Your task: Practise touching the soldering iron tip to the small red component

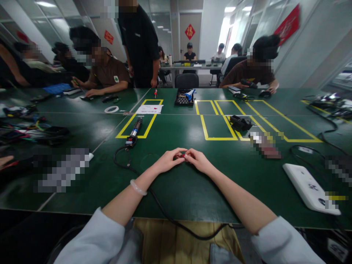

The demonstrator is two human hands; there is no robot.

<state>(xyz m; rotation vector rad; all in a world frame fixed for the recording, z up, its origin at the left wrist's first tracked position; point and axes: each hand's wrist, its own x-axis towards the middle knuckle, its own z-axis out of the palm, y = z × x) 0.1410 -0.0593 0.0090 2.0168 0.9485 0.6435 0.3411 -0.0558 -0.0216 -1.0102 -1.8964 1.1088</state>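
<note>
My left hand (172,160) and my right hand (195,160) meet above the green table (170,190), in the middle of the view. Their fingertips come together around a small red thing (183,156), mostly hidden by the fingers. Both hands are closed on it; what it is cannot be made out. A bracelet circles my left wrist. To the left of my hands lies a cylindrical electric tool (134,131) with a black cable, inside a yellow taped outline.
A black tray (184,98) of parts is beyond my hands. On the right lie a black device (240,123) and a white box (309,187). Cables and wires (30,128) clutter the left. A black cable crosses the near edge. Several people sit around; one stands.
</note>
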